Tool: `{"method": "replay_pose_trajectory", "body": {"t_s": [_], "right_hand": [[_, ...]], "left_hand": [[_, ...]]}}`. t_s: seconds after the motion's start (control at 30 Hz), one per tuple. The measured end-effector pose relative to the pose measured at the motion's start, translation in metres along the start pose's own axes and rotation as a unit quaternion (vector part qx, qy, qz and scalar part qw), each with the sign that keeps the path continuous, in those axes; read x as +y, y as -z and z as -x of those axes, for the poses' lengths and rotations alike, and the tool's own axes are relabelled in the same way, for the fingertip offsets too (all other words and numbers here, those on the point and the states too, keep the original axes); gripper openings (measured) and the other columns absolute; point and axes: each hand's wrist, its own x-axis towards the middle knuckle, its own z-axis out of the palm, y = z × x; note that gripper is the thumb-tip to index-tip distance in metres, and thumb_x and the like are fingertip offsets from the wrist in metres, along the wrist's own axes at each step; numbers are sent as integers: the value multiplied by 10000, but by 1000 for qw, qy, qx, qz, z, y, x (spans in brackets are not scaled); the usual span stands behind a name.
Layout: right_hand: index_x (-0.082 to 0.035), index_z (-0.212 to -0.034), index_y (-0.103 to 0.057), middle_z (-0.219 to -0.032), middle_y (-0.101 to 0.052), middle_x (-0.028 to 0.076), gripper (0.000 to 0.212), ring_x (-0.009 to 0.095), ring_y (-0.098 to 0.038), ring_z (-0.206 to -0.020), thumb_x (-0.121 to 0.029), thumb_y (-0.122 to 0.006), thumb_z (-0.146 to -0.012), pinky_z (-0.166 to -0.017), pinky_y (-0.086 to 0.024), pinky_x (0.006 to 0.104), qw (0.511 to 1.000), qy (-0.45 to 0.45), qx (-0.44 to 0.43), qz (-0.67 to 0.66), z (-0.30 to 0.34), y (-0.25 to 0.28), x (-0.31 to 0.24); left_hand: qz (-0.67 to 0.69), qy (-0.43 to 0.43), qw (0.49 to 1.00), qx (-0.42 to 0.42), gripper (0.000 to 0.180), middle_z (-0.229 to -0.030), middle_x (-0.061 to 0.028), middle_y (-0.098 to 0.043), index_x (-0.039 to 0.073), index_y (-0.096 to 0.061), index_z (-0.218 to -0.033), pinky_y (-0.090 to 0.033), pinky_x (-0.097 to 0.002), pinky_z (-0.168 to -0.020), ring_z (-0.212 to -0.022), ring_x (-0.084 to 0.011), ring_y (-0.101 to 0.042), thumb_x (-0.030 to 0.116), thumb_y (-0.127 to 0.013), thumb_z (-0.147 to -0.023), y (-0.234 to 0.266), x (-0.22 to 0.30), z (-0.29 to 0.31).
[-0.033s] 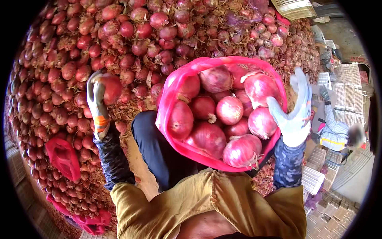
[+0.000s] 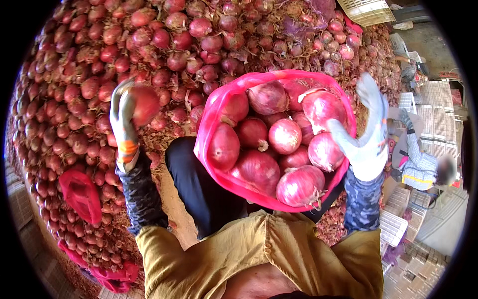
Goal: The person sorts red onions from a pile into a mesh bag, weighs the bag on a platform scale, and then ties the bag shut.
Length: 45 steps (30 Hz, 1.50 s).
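Observation:
A pink mesh bag (image 2: pixel 215 172) stands wide-mouthed in front of me, between my legs, with several large red onions (image 2: pixel 285 136) inside. My left hand (image 2: pixel 122 112), in a grey and white work glove, is closed around a single red onion (image 2: pixel 146 105) left of the bag; that onion is slightly blurred. At the bag's right rim, my right hand (image 2: pixel 366 142) wears a similar glove. Its fingers are spread apart, and the thumb reaches over the rim beside a large onion. No onion is in its grasp.
A heap of red onions (image 2: pixel 74 119) with dry skins spreads ahead and left. A loose pink mesh bag (image 2: pixel 81 195) lies on it, with more pink mesh (image 2: pixel 113 276) lower left. At right, another person (image 2: pixel 420 167) is among pale crates (image 2: pixel 438 112). A yellowish crate (image 2: pixel 368 12) stands far right.
My left hand, holding its onion, has shifted slightly. My right hand has moved a little up and left, its thumb still over the rim. The bag stays nearly in place.

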Motion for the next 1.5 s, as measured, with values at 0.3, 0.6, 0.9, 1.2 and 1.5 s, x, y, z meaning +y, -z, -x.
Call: {"method": "replay_pose_trajectory", "body": {"t_s": [0.3, 0.6, 0.9, 1.2, 1.5], "right_hand": [[-95, -1418, -425, -1339, -513, 202, 862, 366, -542, -1180, -238, -867, -692, -1022, -456, 439, 966, 172, 3, -194, -24, -32, -3], [-219, -1508, -340, -1307, -492, 169, 871, 324, -548, -1101, -437, -755, -775, -889, -464, 455, 944, 163, -29, 287, -22, -64, -6], [-105, -1446, -402, -1368, -456, 219, 880, 391, -524, -1150, -313, -830, -706, -970, -439, 516, 951, 230, 31, 204, -38, -43, -18], [-11, -1333, -481, -1278, -539, 178, 731, 327, -524, -1182, -150, -822, -701, -1053, -406, 442, 986, 83, -147, -9, -63, -67, 2], [-18, -1392, -438, -1355, -481, 167, 747, 346, -464, -1245, -184, -761, -739, -1098, -340, 457, 988, 64, -114, 79, -54, -73, -10]], "left_hand": [[-302, -280, 885, -218, 317, -1135, -180, -655, 51, -664, -1113, -523, -383, -824, -992, -331, -650, 208, -707, -841, -195, 104, -21], [-236, -112, 944, -204, 192, -854, -170, -710, 89, -753, -869, -546, -418, -768, -840, -349, -689, 176, -682, -713, -214, 87, -41], [-212, -198, 946, -145, 266, -890, -153, -647, 102, -619, -977, -530, -472, -708, -864, -387, -651, 123, -675, -718, -201, 107, 23], [-143, -240, 958, -61, 338, -952, -124, -641, 114, -642, -1067, -530, -434, -746, -890, -351, -634, 92, -674, -732, -82, 39, -16], [-611, 269, 708, 232, 892, -1151, -159, -592, -1, -463, -1222, -514, -470, -863, -1066, -328, -577, 576, -809, -636, 112, -257, -93]]}}
